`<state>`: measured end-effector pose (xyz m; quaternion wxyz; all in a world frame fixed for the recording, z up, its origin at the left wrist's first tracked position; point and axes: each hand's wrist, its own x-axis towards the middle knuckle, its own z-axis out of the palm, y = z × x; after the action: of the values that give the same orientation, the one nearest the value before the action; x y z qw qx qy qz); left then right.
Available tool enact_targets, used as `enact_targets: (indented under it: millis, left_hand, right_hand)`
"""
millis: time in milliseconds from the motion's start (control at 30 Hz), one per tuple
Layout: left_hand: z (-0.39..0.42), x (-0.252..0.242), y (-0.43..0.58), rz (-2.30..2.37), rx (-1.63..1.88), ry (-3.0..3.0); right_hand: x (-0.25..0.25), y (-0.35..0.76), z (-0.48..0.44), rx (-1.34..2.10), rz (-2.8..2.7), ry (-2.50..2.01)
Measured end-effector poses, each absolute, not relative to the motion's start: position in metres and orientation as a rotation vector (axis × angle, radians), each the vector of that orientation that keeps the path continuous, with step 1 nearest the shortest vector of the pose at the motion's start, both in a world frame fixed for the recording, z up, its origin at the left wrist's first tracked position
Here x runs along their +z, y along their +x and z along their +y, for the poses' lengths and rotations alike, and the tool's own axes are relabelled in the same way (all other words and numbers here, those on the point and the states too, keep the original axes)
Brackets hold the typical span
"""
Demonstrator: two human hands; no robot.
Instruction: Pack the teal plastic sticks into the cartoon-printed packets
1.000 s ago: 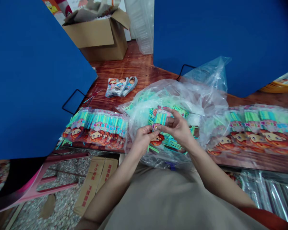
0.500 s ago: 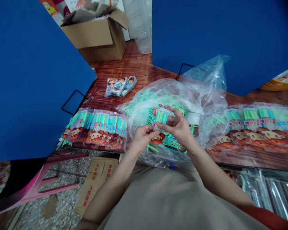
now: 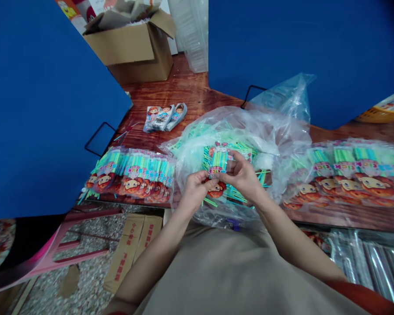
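Observation:
Between my two hands is a small clear packet (image 3: 219, 162) of green and blue sticks, printed with a red-haired cartoon face at its lower end. My left hand (image 3: 197, 188) pinches its lower left side. My right hand (image 3: 244, 175) grips its right edge between thumb and fingers. Under both hands lies a large clear plastic bag (image 3: 197, 153), opened out, with many loose green and blue sticks (image 3: 236, 192) in it. Filled packets lie in overlapping rows: one row (image 3: 134, 175) to the left, another row (image 3: 348, 170) to the right.
Blue panels (image 3: 46, 109) with black wire stands rise at left and right. Behind are an open cardboard box (image 3: 128, 48), clear plastic containers (image 3: 193, 35) and small printed packs (image 3: 164, 117) on the wooden table (image 3: 190, 87). A pink stool (image 3: 62, 236) and flat cardboard (image 3: 131, 249) are below left.
The packet is turned slightly, so its sticks and print face me more squarely. My right fingers have closed in a little along its edge. Both hands stay over the bag.

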<state>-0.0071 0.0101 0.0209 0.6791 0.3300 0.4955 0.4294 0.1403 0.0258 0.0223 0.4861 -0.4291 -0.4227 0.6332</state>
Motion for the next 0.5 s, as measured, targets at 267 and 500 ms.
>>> enact_targets:
  millis: [267, 500]
  left_hand:
    - [0.0112, 0.0234, -0.014, 1.119, 0.957, 0.76]
    - [0.0103, 0.0223, -0.013, 1.162, 0.984, 0.847]
  right_hand:
    - [0.0202, 0.1419, 0.0283, 1.503, -1.051, -1.015]
    - [0.0214, 0.1401, 0.0285, 1.513, -1.072, -1.02]
